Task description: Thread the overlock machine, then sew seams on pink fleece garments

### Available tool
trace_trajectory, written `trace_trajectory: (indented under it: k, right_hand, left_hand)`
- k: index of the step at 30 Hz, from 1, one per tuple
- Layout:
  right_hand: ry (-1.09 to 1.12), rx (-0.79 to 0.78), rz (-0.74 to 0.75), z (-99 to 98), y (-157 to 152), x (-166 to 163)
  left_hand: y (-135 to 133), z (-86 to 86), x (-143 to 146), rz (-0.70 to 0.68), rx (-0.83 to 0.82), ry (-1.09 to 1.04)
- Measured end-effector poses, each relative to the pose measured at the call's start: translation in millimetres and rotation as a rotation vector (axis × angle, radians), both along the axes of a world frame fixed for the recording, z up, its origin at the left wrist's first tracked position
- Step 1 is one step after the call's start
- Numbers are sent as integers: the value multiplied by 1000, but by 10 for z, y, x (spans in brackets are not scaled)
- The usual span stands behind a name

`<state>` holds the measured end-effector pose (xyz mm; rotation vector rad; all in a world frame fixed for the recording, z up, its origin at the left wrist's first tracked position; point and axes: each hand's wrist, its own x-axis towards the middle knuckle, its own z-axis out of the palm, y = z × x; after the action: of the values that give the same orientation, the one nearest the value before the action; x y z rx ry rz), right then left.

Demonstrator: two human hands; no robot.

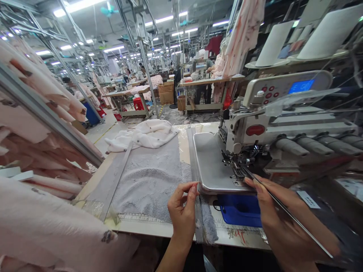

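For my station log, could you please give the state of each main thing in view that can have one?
Left hand: thumb and finger pinched together
Right hand: closed on tweezers
Tweezers: gripped, tips toward sewing machine
Machine display: lit blue
Grey cloth: spread, slightly rippled
White cloth: bunched up
Pink fabric: draped
Thread cones: look full
Ceiling lights: lit

Your left hand [184, 202] has open air over the gray cloth [147, 185], up to the bunched white cloth [154, 134] at the far end. Further left, the slanted metal pole [51, 118] and hanging pink fabric [56, 211] block you. Right side's tight, tbh: the sewing machine [246, 124] walls off the metal plate [211, 162], and your tweezers [292, 217] crowd the gap.
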<state>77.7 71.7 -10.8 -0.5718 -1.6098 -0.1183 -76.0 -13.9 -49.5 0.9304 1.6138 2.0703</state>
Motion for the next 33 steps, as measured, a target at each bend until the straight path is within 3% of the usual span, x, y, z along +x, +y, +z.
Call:
trace_trajectory:
  k: [33]
  right_hand:
    - [1, -80, -79, -60, -9, 24]
  left_hand:
    - [-3, 4, -9, -12, -7, -20]
